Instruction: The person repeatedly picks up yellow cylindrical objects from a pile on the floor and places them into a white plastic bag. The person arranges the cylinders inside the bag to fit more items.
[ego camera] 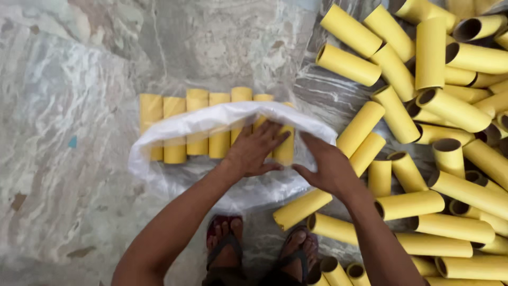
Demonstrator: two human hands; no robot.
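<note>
Down on the stone floor lies a clear plastic bag, and everything else can be placed around this bag. Inside it a row of yellow cardboard tubes lies side by side, their far ends seen through the thin film beyond the bag's raised edge. This edge is a white, folded lip of plastic that arches over the middle of the row.

The left hand rests flat inside the mouth of the bag, with its fingers spread and pressed on the last tube at the right end of the row. The right hand is just beside it, at the right side of the mouth, with the fingers stretched out and lying on the film; I cannot tell if it pinches the plastic or only pushes on it. The two hands are near each other but do not touch.

To the right of the bag is a big loose pile of yellow tubes, lying in many directions, some showing their dark hollow ends. Below the bag, two feet in sandals stand on the floor.
</note>
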